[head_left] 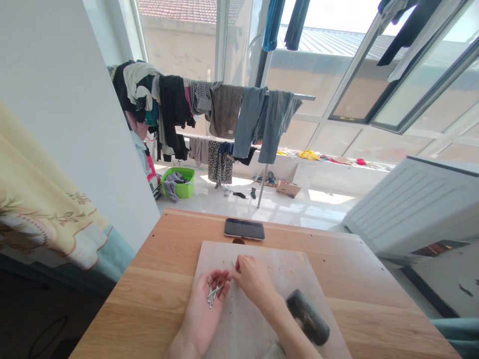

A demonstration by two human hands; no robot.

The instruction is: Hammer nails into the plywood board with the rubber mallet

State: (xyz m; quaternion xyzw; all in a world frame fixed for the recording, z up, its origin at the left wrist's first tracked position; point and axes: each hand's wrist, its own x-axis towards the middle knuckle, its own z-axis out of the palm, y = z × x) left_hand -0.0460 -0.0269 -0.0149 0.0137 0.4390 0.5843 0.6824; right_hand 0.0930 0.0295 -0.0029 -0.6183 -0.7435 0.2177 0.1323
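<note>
My left hand (pixel 209 294) is cupped palm up over the board, with several silvery nails (pixel 213 293) lying loose in it. Close beside its fingertips, my right hand (pixel 251 276) is closed in a pinch. A thin shiny tip, seemingly a nail (pixel 233 263), shows at the pinching fingers; the rest of it is hidden. Under both hands lies a pale flat board (pixel 243 319) with a few small marks or holes. A black mallet head (pixel 308 317) rests on the board to the right of my right forearm, which may hide its handle.
A phone (pixel 244 229) lies beyond the board on the wooden table (pixel 149 279), with a small dark round object (pixel 238 241) between them. Past the table are a laundry rack (pixel 307 97) with clothes and a green basket (pixel 187 187). A curtain (pixel 56 214) hangs at left.
</note>
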